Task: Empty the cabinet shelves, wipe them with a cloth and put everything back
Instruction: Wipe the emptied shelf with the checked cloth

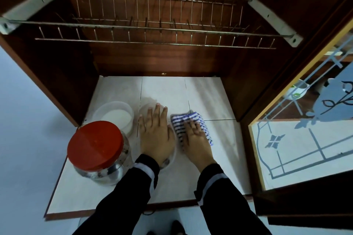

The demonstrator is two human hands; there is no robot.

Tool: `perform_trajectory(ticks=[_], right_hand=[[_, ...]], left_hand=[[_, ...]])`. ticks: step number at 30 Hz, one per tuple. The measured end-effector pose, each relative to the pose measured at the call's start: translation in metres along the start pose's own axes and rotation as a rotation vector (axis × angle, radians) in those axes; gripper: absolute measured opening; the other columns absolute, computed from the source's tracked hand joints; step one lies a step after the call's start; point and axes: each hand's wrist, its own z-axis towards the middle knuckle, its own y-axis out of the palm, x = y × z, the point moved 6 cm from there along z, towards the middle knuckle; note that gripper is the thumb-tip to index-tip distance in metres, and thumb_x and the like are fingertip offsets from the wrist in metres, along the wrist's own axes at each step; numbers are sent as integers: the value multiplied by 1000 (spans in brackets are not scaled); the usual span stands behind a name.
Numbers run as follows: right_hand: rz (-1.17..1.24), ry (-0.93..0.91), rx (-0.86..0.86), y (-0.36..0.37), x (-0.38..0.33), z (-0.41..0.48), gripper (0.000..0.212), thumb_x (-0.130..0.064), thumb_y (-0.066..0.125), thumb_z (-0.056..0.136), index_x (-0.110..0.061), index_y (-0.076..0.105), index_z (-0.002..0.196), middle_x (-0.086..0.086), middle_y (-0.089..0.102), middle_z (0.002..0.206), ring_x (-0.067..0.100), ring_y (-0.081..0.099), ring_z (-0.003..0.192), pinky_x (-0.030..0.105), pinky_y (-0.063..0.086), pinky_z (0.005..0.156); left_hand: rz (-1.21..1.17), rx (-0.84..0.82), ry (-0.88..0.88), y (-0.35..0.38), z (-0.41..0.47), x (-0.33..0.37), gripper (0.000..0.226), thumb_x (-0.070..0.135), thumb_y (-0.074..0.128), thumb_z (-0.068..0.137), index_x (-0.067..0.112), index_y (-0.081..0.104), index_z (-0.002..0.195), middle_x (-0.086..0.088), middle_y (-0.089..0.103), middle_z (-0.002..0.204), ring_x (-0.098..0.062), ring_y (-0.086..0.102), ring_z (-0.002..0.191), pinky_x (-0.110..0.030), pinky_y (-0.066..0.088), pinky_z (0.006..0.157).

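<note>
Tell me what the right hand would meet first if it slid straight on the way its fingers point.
The right hand lies flat on the striped cloth, which would slide with it. Ahead the tiled shelf looks free up to the cabinet's back panel; depth is hard to judge.

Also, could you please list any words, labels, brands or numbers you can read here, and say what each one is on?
There is no readable text anywhere.
On the cup behind the glass door: a green mark, too small and blurred to read.
On the red-lidded jar, white tub and striped cloth: no label or print visible.
</note>
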Motion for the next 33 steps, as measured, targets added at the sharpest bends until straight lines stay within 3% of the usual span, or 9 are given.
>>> perform_trajectory(ticks=[3, 5, 9, 15, 19, 23, 26, 29, 33], right_hand=[[-77, 42, -75, 15, 12, -4, 75, -56, -1, 90, -27, 16, 157, 7, 4, 165, 28, 1, 152, 35, 4, 122], [-104, 97, -59, 18, 16, -6, 85, -60, -11, 81, -30, 13, 157, 6, 0, 165, 26, -2, 152, 34, 0, 121], [-108, 219, -23, 20, 18, -7, 57, -48, 12, 104, -30, 7, 158, 4, -6, 165, 24, -6, 152, 37, -2, 122], [138, 188, 140, 4, 11, -21, 83, -56, 6, 89, -10, 34, 152, 13, 25, 160, 28, 13, 151, 33, 3, 123], [315, 181, 184, -2, 2, -43, 61, -39, 31, 98, -3, 40, 147, 16, 33, 156, 32, 16, 149, 32, 7, 121], [426, 145, 212, 3, -3, -60, 71, -51, 27, 93, -4, 48, 142, 17, 46, 147, 31, 34, 140, 41, 24, 118], [472, 100, 205, 4, -7, -72, 59, -43, 32, 94, -6, 52, 136, 11, 53, 135, 27, 45, 128, 42, 35, 109], [526, 83, 177, 6, -9, -78, 49, -33, 37, 95, -7, 53, 133, 8, 57, 128, 23, 51, 121, 35, 38, 106], [548, 4, 132, 5, -11, -99, 45, -28, 43, 100, -8, 48, 140, 7, 54, 137, 18, 48, 128, 34, 35, 112]], left_hand=[[2, 8, -5, -3, 0, 0, 66, 34, 21, 91, 17, 29, 155, -8, 18, 165, -29, 9, 153, -31, -29, 110], [-9, 1, -8, -3, 0, 1, 61, 28, 33, 97, 18, 23, 156, -7, 11, 166, -27, 2, 153, -31, -30, 108], [-42, -39, -19, -1, 3, -1, 63, 29, 39, 99, 21, 17, 157, -3, 3, 167, -24, -7, 153, -40, -19, 116], [-91, -108, -25, 2, 7, -4, 74, 41, 23, 87, 23, 15, 158, -4, -3, 167, -23, -13, 152, -44, -20, 117], [-87, -82, 4, -4, -6, -9, 72, 40, 26, 87, 24, 21, 157, -9, 2, 167, -28, -8, 153, -39, -26, 113], [-137, -90, 30, -11, -28, -14, 75, 43, 12, 84, 24, 27, 155, -8, 13, 166, -29, 1, 153, -45, -8, 121], [-173, -66, 65, -23, -47, -14, 80, 48, 7, 81, 23, 29, 155, -5, 14, 166, -27, 4, 153, -43, -5, 121], [-201, -67, 104, -26, -61, -18, 72, 46, 15, 87, 22, 35, 152, -4, 18, 165, -26, 9, 152, -44, 3, 123], [-204, 18, 162, -30, -91, -13, 52, 32, 33, 94, 15, 52, 140, -7, 43, 153, -30, 34, 144, -55, 32, 114]])
